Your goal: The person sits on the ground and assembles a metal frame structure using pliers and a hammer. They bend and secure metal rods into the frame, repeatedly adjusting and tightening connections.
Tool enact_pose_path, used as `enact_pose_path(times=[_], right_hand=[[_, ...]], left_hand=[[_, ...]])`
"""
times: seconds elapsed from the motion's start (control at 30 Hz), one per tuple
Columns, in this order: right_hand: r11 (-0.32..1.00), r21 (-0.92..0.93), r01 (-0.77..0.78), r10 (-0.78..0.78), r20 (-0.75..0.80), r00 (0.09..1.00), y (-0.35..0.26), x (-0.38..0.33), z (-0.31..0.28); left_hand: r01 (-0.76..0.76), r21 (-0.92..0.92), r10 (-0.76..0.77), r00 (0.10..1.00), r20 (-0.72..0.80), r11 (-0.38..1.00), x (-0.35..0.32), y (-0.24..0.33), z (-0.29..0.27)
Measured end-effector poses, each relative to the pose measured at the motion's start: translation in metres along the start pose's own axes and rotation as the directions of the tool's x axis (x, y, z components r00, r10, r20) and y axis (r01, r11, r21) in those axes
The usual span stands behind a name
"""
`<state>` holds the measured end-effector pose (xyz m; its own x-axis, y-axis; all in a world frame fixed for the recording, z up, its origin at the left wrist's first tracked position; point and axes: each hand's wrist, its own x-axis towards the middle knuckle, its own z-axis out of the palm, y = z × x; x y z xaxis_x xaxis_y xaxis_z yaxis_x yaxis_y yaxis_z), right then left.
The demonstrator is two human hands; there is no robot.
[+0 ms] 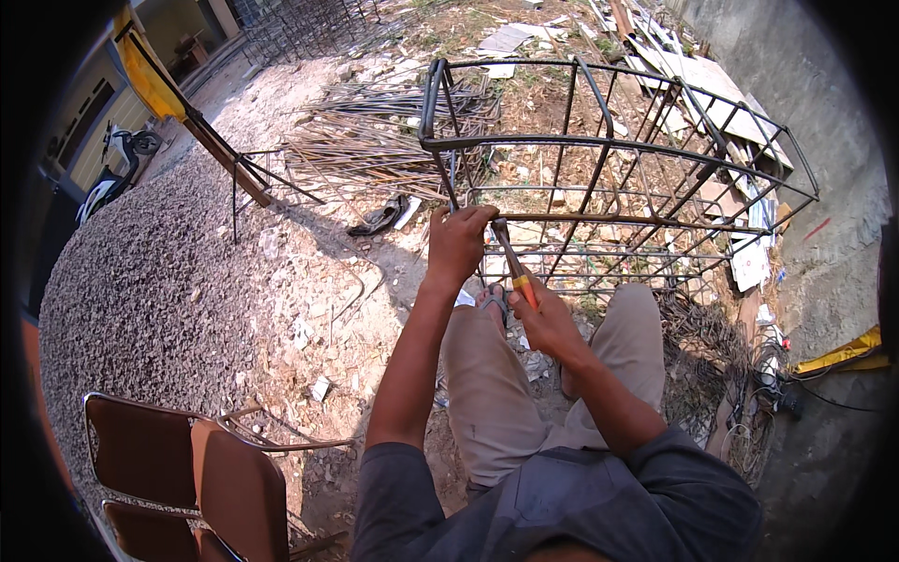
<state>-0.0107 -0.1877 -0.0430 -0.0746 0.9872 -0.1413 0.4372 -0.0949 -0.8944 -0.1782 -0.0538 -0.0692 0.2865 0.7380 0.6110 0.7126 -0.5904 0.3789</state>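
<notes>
A cage of steel rebar (520,141), long bars joined by bent square stirrups, stands before my knees and stretches away to the right. My left hand (456,245) is closed round the cage's near left corner, where a bar meets a stirrup. In my right hand (551,326) is a pair of pincers (512,259) with orange and yellow grips. Its metal head points up and touches or nearly touches the near bar, just right of my left fingers. Whether the jaws hold any tie wire is too small to tell.
Loose rebar (375,140) lies piled beyond the cage at left. A gravel heap (154,309) fills the left side, with brown chairs (239,487) in front. Boards and scrap (698,80) lie along the concrete wall (829,187) at right. Tangled wire (702,342) sits near my right knee.
</notes>
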Motion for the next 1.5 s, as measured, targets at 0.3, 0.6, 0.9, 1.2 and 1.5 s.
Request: enact_pose_path(times=[0.3,0.6,0.9,1.2,1.5], right_hand=[[0.888,0.435,-0.15,0.087,0.16,0.983,0.004,0.005,0.005],[0.846,0.472,-0.248,-0.027,0.503,0.864,0.051,0.036,-0.052],[0.903,0.356,-0.243,-0.014,0.587,0.809,0.066,0.061,-0.083],[0.885,0.415,-0.212,0.058,0.353,0.934,0.047,0.017,-0.017],[0.959,0.225,-0.169,-0.019,0.65,0.759,0.088,0.082,-0.09]], left_hand=[[0.003,0.006,-0.003,1.0,-0.012,1.0,-0.001,-0.001,0.003],[-0.03,0.063,0.034,0.997,-0.064,0.998,-0.007,-0.002,0.008],[-0.035,0.067,0.039,0.998,-0.057,0.997,-0.003,0.002,0.01],[-0.042,0.068,0.048,0.995,-0.093,0.997,-0.009,0.0,0.01],[-0.061,0.063,0.064,0.997,-0.049,0.996,-0.002,0.002,0.011]])
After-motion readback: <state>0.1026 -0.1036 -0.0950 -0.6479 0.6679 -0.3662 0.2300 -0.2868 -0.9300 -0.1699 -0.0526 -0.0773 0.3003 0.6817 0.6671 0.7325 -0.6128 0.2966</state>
